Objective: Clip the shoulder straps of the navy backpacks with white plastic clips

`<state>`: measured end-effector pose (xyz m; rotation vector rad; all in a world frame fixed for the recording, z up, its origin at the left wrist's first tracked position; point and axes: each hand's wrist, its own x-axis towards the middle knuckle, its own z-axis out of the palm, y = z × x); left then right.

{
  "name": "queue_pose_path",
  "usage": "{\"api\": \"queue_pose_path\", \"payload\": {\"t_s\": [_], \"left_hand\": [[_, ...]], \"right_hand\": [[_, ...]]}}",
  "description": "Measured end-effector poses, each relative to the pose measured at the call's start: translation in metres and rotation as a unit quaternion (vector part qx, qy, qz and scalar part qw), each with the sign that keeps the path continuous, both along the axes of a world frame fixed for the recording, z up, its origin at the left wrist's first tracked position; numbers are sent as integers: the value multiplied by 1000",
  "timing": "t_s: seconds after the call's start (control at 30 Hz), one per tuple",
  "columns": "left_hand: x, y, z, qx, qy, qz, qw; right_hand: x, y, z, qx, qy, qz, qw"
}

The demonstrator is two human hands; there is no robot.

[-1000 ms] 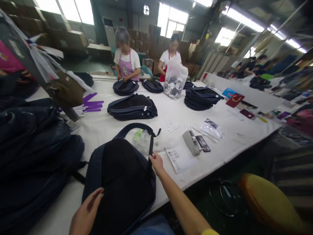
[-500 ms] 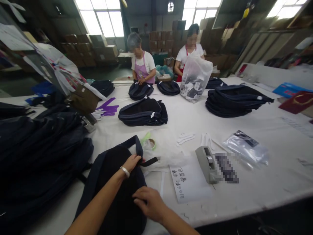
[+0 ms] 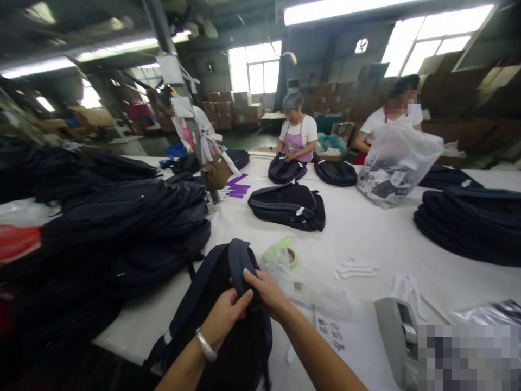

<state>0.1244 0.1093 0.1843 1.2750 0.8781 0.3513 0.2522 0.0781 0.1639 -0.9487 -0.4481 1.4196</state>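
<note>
Backpack (image 3: 220, 361) lies on the counter (image 3: 345, 222) with its black panel facing up, directly in front of the person. Half a second ago only the left hand (image 3: 226, 315) was at its strap (image 3: 240, 258), while the right hand (image 3: 268, 293) hung over the panel with nothing gripped. Now both hands meet at the strap, so the work in hand seems to centre there, and it calls for two hands together. The strap stands in a bend over the upper part of the backpack. The view has also swung to the left, taking in more of the pile (image 3: 138, 228) of dark bags on the left of the backpack.

The left forearm comes up across the backpack, a bangle (image 3: 205, 345) at the wrist; its fingers are curled under the strap, with the thumb pressed toward it. The right forearm slants in from the right side of the backpack, wrist fairly straight, its thumb laid on top of the strap and its fingers closed round the edge. How tightly either hand pinches, I cannot tell.

To the right of the backpack are a roll of tape (image 3: 292, 257), a sheet (image 3: 358, 336) with writing and, farther from it, a dispenser (image 3: 393, 331).
</note>
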Motion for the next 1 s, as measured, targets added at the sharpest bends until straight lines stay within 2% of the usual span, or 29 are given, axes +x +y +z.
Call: {"api": "queue_pose_path", "payload": {"t_s": [0.1, 0.2, 0.3, 0.4, 0.47, 0.57, 0.63, 0.67, 0.77, 0.83, 1.0], "left_hand": [[-26, -11, 14, 156, 14, 105, 982], [-52, -22, 14, 209, 39, 138, 967], [-68, -24, 5, 177, 21, 133, 975], [-73, -22, 1, 143, -40, 162, 976], [-73, -21, 5, 106, -71, 164, 978], [-71, -26, 18, 54, -74, 146, 985], [-69, -31, 26, 50, -76, 141, 986], [-68, -34, 30, 55, -81, 140, 985], [-62, -39, 37, 65, -92, 142, 984], [-58, -42, 39, 67, -88, 150, 983], [-60, -53, 39, 41, -67, 179, 981]], "right_hand": [[-20, 14, 22, 9, 19, -43, 999], [-46, 23, 35, 12, 39, -74, 996], [-72, 24, 41, 32, 70, -57, 995], [-87, 21, 46, 38, 81, -38, 995], [-87, 16, 51, 35, 69, -15, 997], [-76, 9, 63, 24, 56, 70, 996], [-66, 6, 70, 28, 50, 117, 991], [-62, 6, 72, 37, 40, 120, 991], [-52, 12, 70, 70, -11, 74, 995], [-49, 21, 65, 75, -34, 49, 995], [-50, 44, 42, 73, -28, 39, 996]]}}
